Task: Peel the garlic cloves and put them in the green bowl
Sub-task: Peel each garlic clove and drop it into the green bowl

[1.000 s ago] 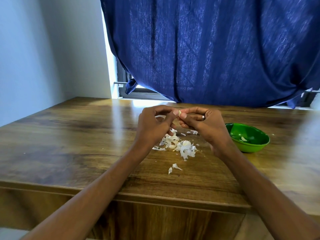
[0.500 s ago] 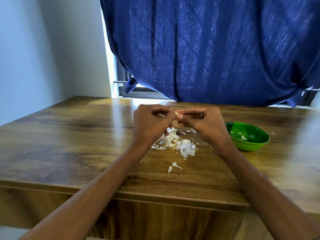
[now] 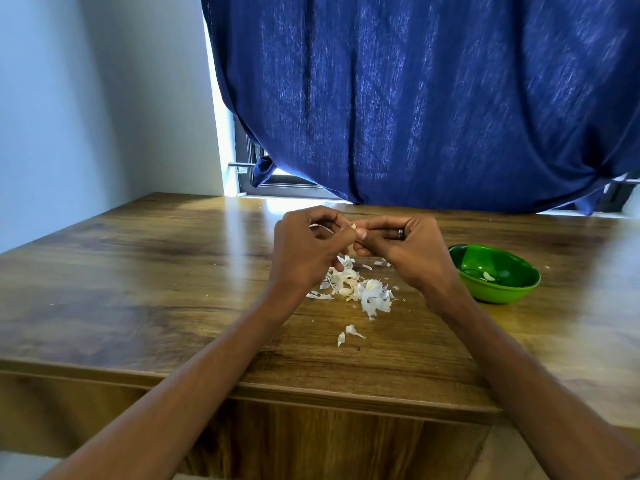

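Observation:
Both hands are raised together over the middle of the wooden table [image 3: 138, 278]. My left hand [image 3: 306, 252] and my right hand [image 3: 405, 252], which wears a dark ring, pinch a small garlic clove [image 3: 354, 226] between their fingertips; only its pale tip shows. Below the hands lies a pile of white garlic skins and cloves [image 3: 360, 289]. The green bowl [image 3: 495, 273] stands to the right of my right hand, with one peeled clove [image 3: 488, 276] inside.
Two loose skin flakes [image 3: 348, 334] lie nearer the table's front edge. A dark blue curtain [image 3: 415, 98] hangs behind the table's far edge, with a window frame [image 3: 249, 168] at its left. A pale wall runs along the left.
The hands have stayed together over the pile, shifting only slightly while working the clove between the fingertips. Bowl and skins are unchanged.

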A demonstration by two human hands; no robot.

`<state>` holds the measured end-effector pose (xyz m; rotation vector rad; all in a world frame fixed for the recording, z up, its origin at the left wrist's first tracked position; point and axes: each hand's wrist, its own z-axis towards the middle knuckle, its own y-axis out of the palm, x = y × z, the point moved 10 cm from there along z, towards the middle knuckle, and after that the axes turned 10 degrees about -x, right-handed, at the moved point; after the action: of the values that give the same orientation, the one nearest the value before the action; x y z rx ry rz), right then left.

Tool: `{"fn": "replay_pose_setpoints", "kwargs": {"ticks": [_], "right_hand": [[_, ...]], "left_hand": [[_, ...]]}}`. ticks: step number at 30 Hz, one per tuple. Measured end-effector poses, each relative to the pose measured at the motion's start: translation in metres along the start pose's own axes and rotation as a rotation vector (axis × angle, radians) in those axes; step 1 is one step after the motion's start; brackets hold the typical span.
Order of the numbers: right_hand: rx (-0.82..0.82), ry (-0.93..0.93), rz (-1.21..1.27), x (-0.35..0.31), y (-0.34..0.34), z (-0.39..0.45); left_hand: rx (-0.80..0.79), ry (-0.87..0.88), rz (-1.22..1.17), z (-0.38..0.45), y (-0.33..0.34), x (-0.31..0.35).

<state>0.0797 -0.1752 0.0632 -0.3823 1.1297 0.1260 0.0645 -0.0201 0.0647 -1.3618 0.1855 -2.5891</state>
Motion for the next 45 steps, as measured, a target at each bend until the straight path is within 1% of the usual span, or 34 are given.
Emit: {"fn": "replay_pose_setpoints", "kwargs": {"ticks": [5, 10, 15, 18, 21, 27, 34, 38, 45], "right_hand": [[0.012, 0.005, 0.114, 0.002, -0.003, 0.000], [0.032, 0.020, 0.195, 0.007, -0.006, 0.000], [0.041, 0.027, 0.180, 0.009, -0.009, 0.000], [0.049, 0.033, 0.166, 0.011, -0.010, 0.001], [0.046, 0.049, 0.183, 0.013, -0.011, 0.001], [0.021, 0.075, 0.196, 0.018, -0.010, 0.002], [0.025, 0.027, 0.094, 0.012, -0.010, 0.002], [0.026, 0.007, 0.056, 0.009, -0.009, 0.001], [0.017, 0.005, 0.038, 0.009, -0.006, 0.001]], "left_hand": [[0.018, -0.084, -0.075, 0.003, 0.000, -0.010], [-0.005, -0.143, -0.150, 0.002, 0.002, -0.013], [-0.008, -0.082, -0.026, 0.003, 0.000, -0.010], [0.038, -0.048, 0.061, 0.001, -0.006, -0.005], [0.070, -0.053, 0.081, -0.001, -0.009, -0.004], [0.025, 0.013, 0.110, 0.001, -0.004, 0.003], [0.071, 0.037, 0.162, -0.004, -0.007, 0.010], [0.065, 0.050, 0.198, -0.006, -0.006, 0.014], [0.047, 0.021, 0.143, -0.006, -0.006, 0.011]]}}
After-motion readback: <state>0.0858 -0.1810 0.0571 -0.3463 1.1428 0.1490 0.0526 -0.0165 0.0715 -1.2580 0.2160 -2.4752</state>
